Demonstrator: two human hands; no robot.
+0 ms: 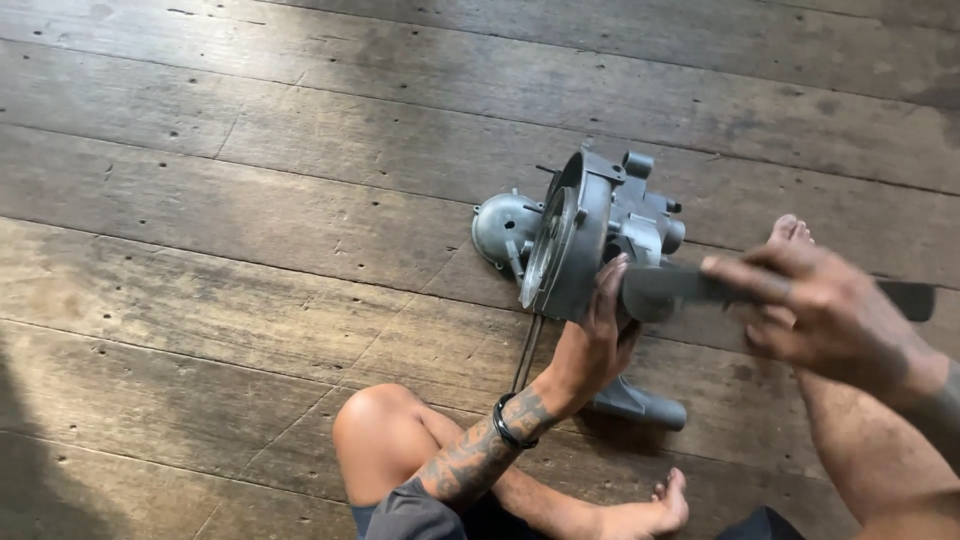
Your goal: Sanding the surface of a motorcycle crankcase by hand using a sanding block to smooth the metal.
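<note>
Left hand (597, 340) clasps engine casing (590, 235); right hand (825, 315) grips dark tool (690, 285), blurred, alongside.

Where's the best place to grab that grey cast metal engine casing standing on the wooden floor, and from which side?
Probably the round rim of the grey cast metal engine casing, coming from the near side, where the left hand already braces it. It stands on edge, so the rim gives a firm grip. The right hand holds a dark flat tool against it.

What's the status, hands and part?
Left hand steadies casing on floor. Right hand grips dark tool, blurred. Nothing in the way.
</note>
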